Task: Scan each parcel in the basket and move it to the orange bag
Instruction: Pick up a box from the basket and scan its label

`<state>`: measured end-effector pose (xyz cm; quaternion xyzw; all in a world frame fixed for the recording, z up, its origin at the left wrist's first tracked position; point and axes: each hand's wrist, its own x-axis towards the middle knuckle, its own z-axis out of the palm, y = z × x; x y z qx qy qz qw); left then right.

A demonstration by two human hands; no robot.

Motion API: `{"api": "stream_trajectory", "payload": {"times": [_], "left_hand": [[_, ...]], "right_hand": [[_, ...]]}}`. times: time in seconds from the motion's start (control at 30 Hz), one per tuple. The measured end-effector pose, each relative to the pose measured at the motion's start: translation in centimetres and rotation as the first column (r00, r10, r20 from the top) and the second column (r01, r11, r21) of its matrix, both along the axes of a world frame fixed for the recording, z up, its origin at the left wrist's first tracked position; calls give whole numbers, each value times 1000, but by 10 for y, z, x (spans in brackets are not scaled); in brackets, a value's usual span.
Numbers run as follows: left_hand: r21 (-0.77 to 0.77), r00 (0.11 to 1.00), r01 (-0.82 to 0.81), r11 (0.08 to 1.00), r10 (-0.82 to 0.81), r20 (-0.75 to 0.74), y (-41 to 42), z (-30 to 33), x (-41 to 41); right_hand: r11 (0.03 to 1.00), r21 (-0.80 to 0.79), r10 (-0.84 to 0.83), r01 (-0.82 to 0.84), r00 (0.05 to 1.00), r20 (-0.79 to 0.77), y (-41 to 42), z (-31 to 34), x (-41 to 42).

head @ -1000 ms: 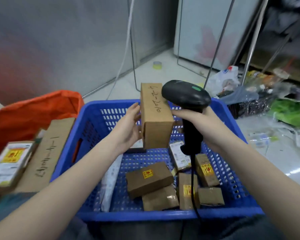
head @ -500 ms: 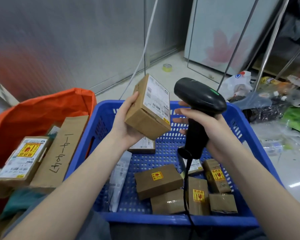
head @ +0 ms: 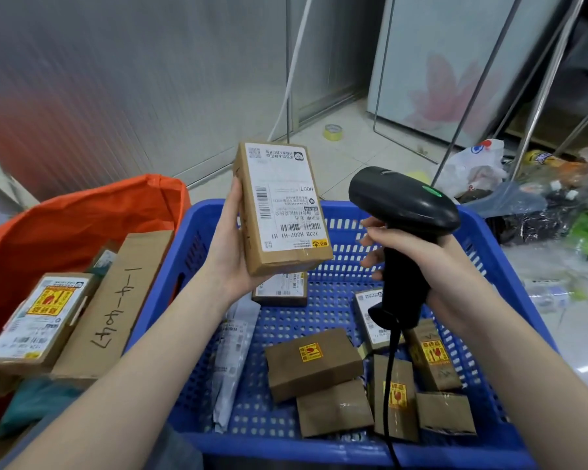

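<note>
Tiled floor and grey ribbed wall panel seen beyond both hands; plastic litter spread beyond right hand. Blue basket positioned beneath both hands, small cardboard parcels lying loose inside. Orange bag located outboard of left hand, boxes already contained. Cardboard parcel gripped from below and side by left hand, label faced upward, held above basket. Black scanner clasped by handle in right hand, just beside parcel, not touching.

Grey ribbed wall panels, pale tiled floor, leaning metal poles.
</note>
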<state>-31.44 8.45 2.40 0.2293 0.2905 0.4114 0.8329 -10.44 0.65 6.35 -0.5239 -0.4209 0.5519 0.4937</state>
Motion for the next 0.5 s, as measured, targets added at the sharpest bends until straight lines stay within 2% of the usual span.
{"api": "stream_trajectory", "payload": {"times": [0.1,0.2,0.3,0.5], "left_hand": [[1,1000,10,1000,-10,-23,1,-1,1],[-31,996,45,999,-47,-71,4,-2,-2],[-44,980,73,996,-80,-180,7,-7,-7],[-63,910,93,994,-110,-399,8,-7,-7]], "right_hand": [[1000,7,25,-26,995,96,-1,0,0],[997,53,44,-60,964,261,1,2,0],[991,87,63,-105,921,385,2,5,0],[982,103,79,-155,849,523,0,7,-2]]}}
